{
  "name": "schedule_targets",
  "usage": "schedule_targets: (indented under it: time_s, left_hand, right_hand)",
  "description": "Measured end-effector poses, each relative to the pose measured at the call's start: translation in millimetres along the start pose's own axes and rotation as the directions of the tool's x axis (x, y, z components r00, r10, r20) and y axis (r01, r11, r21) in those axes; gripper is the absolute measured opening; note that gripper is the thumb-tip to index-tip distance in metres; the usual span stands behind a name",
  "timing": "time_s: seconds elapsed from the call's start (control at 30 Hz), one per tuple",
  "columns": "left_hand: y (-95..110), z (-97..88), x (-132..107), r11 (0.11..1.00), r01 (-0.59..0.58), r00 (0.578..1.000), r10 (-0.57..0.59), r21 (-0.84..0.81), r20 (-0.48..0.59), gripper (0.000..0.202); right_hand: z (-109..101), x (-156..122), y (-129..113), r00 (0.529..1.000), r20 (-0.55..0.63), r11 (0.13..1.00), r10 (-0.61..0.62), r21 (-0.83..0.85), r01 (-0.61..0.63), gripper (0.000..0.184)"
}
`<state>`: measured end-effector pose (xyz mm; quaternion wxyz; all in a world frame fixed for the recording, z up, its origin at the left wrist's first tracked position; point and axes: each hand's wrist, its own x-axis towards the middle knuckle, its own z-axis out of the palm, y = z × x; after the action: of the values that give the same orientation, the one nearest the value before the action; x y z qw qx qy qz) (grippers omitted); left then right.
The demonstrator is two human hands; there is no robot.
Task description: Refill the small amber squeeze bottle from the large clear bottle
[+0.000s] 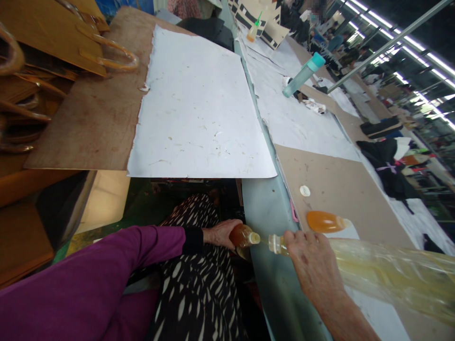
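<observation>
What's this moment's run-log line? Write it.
left hand: holds small bottle; right hand: grips large bottle near mouth; bottles: mouth to mouth, apart; orange bottle: lying, not held

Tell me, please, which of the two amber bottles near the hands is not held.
The amber bottle on the brown board; the other is held in the left hand.

The large bottle (377, 270) looks like glossy, creased plastic, the small held bottle (243, 236) smooth plastic, the white sheet (199, 109) matt paper, the brown board (99, 118) dull wood, the sleeve (138, 255) matt cloth.
</observation>
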<state>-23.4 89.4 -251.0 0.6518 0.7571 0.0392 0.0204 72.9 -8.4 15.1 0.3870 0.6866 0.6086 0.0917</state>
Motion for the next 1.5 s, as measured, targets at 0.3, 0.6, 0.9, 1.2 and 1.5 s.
schedule_targets:
  time_s: [0.3,0.6,0.9,1.2,1.5]
  left_hand:
    - [2,-1.5,-1,1.000,-0.015,1.000,0.015,-0.008,-0.005,0.079]
    - [4,-2.5,-1,1.000,-0.018,1.000,0.018,-0.014,0.007,0.082]
    - [6,-2.6,-1,1.000,-0.019,1.000,0.019,-0.019,0.016,0.083]
    - [6,-3.8,-1,1.000,-0.019,0.999,0.019,-0.006,0.026,0.079]
    - [5,-3.6,-1,1.000,-0.020,1.000,0.020,0.002,0.018,0.079]
  right_hand:
    - [-4,2,1,1.000,0.010,1.000,0.003,0.021,-0.003,0.026]
    - [-6,2,0,1.000,0.003,0.999,0.013,0.032,-0.013,0.023]
    - [-10,2,0,0.997,0.076,1.000,-0.002,0.021,0.001,0.021]
    - [-12,3,-1,0.996,0.086,1.000,0.007,0.004,-0.007,0.021]
    - [-12,5,-4,0.994,0.105,1.000,-0.006,-0.006,0.007,0.026]
